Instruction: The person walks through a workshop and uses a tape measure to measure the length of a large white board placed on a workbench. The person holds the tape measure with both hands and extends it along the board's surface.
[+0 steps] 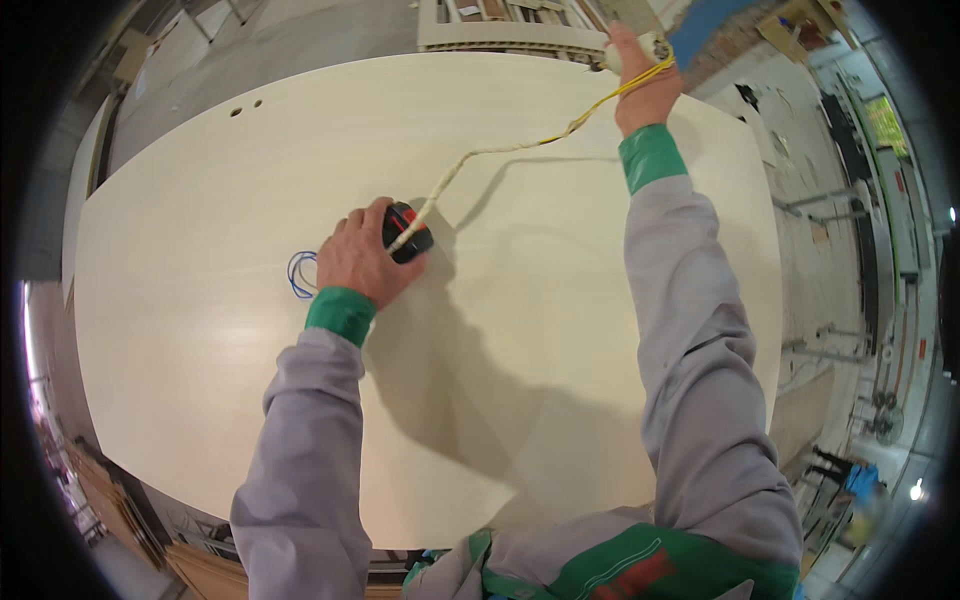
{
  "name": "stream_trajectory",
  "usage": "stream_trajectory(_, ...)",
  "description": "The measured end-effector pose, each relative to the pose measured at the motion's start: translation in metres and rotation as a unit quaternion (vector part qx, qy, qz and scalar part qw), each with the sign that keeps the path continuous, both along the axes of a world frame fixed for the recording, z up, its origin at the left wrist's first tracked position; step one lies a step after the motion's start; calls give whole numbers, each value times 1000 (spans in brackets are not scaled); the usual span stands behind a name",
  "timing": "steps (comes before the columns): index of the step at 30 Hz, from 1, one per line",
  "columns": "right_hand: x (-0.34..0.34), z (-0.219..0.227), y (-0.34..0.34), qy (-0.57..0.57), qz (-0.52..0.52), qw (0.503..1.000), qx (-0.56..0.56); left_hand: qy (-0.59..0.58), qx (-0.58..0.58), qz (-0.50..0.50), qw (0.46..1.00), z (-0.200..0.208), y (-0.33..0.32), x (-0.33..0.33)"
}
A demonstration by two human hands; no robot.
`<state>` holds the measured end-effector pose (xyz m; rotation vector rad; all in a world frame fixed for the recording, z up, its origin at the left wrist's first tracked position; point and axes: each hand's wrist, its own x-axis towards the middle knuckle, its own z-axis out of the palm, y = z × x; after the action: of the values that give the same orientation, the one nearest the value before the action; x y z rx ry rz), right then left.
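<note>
My left hand [355, 258] is closed round a black-and-red block-shaped device [412, 246], like a battery pack, on the pale panel [560, 300]. From the device a cord [470, 155] wrapped in cream tape runs up to the right, ending in bare yellow wires by my right hand [650, 95]. That hand is closed on a cream, tape-wrapped tool [655, 46] near the panel's far right edge. My fingers hide most of the tool, so its kind does not show. Beside my left hand lies a loop of thin blue wire [292, 272].
Two small dark holes [236, 112] mark the panel's far left part. Beyond its far edge stands an open bin [500, 35] of board offcuts. Metal stands [825, 205] are at the right, with a person in blue [862, 482] farther off. Stacked boards [115, 500] lean at the lower left.
</note>
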<state>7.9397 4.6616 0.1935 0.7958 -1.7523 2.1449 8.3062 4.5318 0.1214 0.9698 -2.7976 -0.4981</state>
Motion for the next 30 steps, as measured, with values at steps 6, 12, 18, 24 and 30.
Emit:
stream_trajectory(6, 166, -11, 43, -89, 8, 996, 10, -21, -5, -16, 1000, -7, -48, 2)
stream_trajectory(12, 370, -9, 187, -116, -129, 972, 159, -32, 7, -196, 980, -18, 0, 111)
stream_trajectory(18, 574, -34, 287, -135, -240, 944, 183, 4, 32, -338, 941, -20, 36, 350)
stream_trajectory(24, 695, -79, 264, -287, -251, 924, 41, 4, 42, -320, 946, -21, 5, 513)
stream_trajectory(30, 715, -97, 218, -306, -167, 924, 159, -20, 35, -342, 939, -21, -20, 543)
